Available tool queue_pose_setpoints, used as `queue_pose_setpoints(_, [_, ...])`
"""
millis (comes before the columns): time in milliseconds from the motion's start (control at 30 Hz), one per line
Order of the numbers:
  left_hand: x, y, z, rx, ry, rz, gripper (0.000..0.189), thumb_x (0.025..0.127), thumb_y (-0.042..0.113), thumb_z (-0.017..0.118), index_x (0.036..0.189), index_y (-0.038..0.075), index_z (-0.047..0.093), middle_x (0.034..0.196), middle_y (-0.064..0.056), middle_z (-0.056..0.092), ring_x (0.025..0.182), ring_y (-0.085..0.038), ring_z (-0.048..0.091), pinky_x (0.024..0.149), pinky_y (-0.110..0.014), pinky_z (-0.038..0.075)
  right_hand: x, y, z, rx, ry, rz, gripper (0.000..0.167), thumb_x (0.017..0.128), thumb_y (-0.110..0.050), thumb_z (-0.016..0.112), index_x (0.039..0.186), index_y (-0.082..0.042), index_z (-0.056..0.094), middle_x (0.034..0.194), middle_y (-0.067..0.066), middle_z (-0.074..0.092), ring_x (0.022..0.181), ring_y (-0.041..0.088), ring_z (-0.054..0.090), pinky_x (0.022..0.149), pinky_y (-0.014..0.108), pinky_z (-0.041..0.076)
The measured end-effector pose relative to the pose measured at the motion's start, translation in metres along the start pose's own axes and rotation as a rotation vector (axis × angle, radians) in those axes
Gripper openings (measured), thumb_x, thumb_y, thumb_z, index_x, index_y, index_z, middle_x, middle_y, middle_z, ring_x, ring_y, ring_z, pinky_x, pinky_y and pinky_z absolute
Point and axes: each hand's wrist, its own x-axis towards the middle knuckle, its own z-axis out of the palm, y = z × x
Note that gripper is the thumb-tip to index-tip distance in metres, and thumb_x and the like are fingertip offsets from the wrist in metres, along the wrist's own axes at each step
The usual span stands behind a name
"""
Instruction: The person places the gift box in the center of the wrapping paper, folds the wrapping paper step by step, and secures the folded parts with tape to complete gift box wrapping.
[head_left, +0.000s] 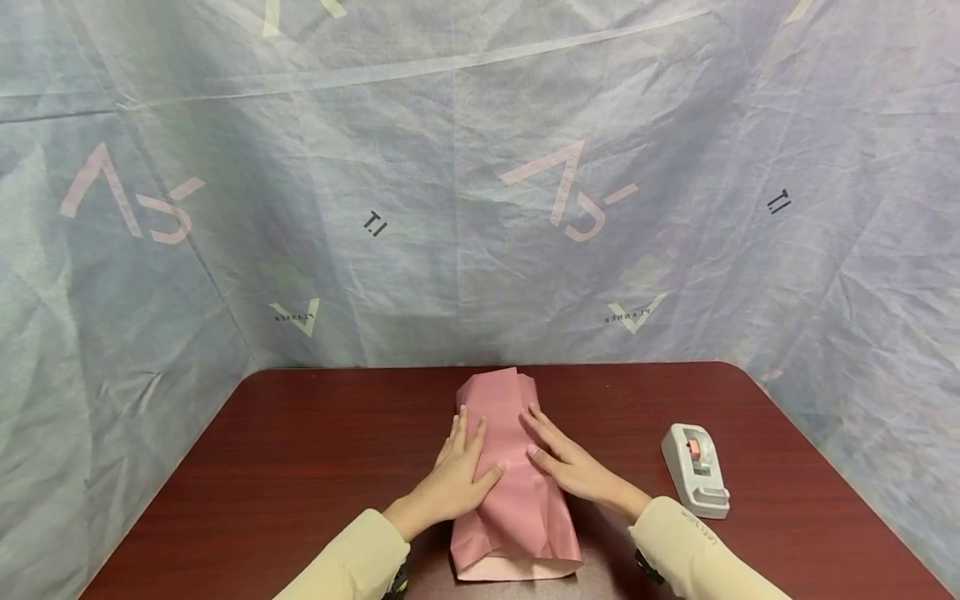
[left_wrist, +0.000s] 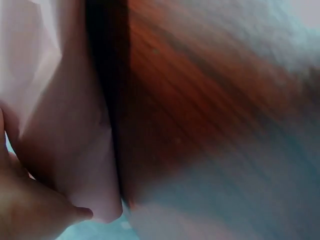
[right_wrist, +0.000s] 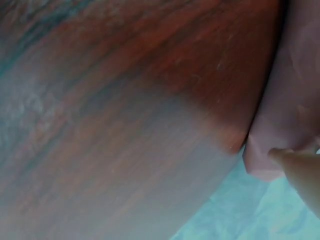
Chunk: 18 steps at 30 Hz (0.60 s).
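A long pink paper wrap (head_left: 517, 500) lies lengthwise on the dark red table, its near end open and showing a paler inner side. Whatever it may enclose is hidden. My left hand (head_left: 453, 479) rests along the left side of the paper, fingers stretched forward and thumb on top. On the opposite side, my right hand (head_left: 573, 467) touches the upper right part with extended fingers. The left wrist view shows the paper (left_wrist: 75, 125) beside part of the hand (left_wrist: 35, 210). In the right wrist view, a finger reaches over the paper's end (right_wrist: 262, 162).
A white tape dispenser (head_left: 697, 471) stands on the table (head_left: 337, 450) to the right of my right hand. Behind the table and along both sides hangs a grey-blue printed cloth (head_left: 450, 167).
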Motion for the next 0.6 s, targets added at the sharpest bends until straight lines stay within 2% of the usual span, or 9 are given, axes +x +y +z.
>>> queue_pose_setpoints(67, [-0.001,0.000,-0.001,0.043,-0.024,0.000,0.075,0.092,0.052,0.039,0.147,0.006,0.014,0.152,-0.020,-0.011,0.140,-0.037,-0.003,0.110,-0.055,0.016,0.000,0.000,0.003,-0.083,0.023,-0.041,0.053,0.094,-0.022,0.049,0.142,-0.008,0.032,0.152,0.015,0.016,0.138,0.035,0.015,0.106,0.056,0.022])
queue_pose_setpoints(133, [-0.001,-0.001,-0.003,0.053,-0.037,0.005,0.077,0.092,0.054,0.038,0.147,0.007,0.014,0.152,-0.019,-0.011,0.140,-0.036,-0.003,0.109,-0.055,0.016,0.000,-0.001,0.006,-0.138,0.038,-0.074,0.052,0.093,-0.022,0.050,0.140,-0.007,0.035,0.151,0.016,0.018,0.137,0.039,0.015,0.105,0.059,0.021])
queue_pose_setpoints(200, [0.000,-0.002,-0.004,0.012,-0.016,0.003,0.076,0.092,0.053,0.039,0.146,0.004,0.017,0.152,-0.021,-0.006,0.140,-0.037,0.003,0.107,-0.057,0.020,0.000,-0.002,0.007,-0.172,0.043,-0.094,0.052,0.093,-0.022,0.051,0.139,-0.004,0.036,0.150,0.016,0.020,0.137,0.041,0.015,0.105,0.060,0.019])
queue_pose_setpoints(300, [0.008,-0.006,-0.006,-0.121,0.064,-0.034,0.072,0.093,0.044,0.042,0.143,-0.003,0.020,0.150,-0.027,0.005,0.137,-0.041,0.014,0.105,-0.058,0.024,0.001,-0.003,0.008,-0.184,0.046,-0.091,0.052,0.093,-0.023,0.052,0.138,-0.002,0.037,0.149,0.015,0.025,0.137,0.042,0.015,0.105,0.060,0.020])
queue_pose_setpoints(367, [0.017,-0.009,-0.006,-0.219,0.110,-0.101,0.069,0.095,0.038,0.042,0.142,-0.007,0.019,0.147,-0.030,0.013,0.135,-0.042,0.020,0.105,-0.056,0.025,0.001,-0.003,0.008,-0.181,0.052,-0.084,0.053,0.092,-0.023,0.053,0.138,-0.002,0.038,0.148,0.015,0.027,0.137,0.042,0.016,0.105,0.060,0.021])
queue_pose_setpoints(433, [0.027,-0.014,-0.006,-0.312,0.123,-0.202,0.067,0.096,0.035,0.040,0.142,-0.009,0.015,0.146,-0.032,0.016,0.135,-0.042,0.022,0.107,-0.054,0.024,0.000,-0.003,0.007,-0.183,0.058,-0.079,0.053,0.092,-0.023,0.054,0.138,-0.002,0.038,0.148,0.014,0.029,0.136,0.042,0.016,0.105,0.059,0.022])
queue_pose_setpoints(533, [0.041,-0.021,-0.004,-0.446,0.096,-0.356,0.068,0.097,0.036,0.036,0.143,-0.007,0.011,0.147,-0.029,0.017,0.136,-0.040,0.019,0.109,-0.053,0.020,0.001,-0.003,0.008,-0.186,0.063,-0.089,0.053,0.091,-0.021,0.054,0.138,-0.001,0.038,0.147,0.015,0.030,0.136,0.042,0.017,0.105,0.058,0.022])
queue_pose_setpoints(600, [0.049,-0.025,-0.002,-0.538,0.084,-0.415,0.066,0.098,0.035,0.035,0.144,-0.006,0.009,0.149,-0.026,0.014,0.138,-0.038,0.015,0.110,-0.051,0.017,0.000,-0.003,0.009,-0.185,0.059,-0.091,0.053,0.091,-0.021,0.054,0.138,0.000,0.038,0.147,0.015,0.030,0.136,0.042,0.017,0.105,0.057,0.022])
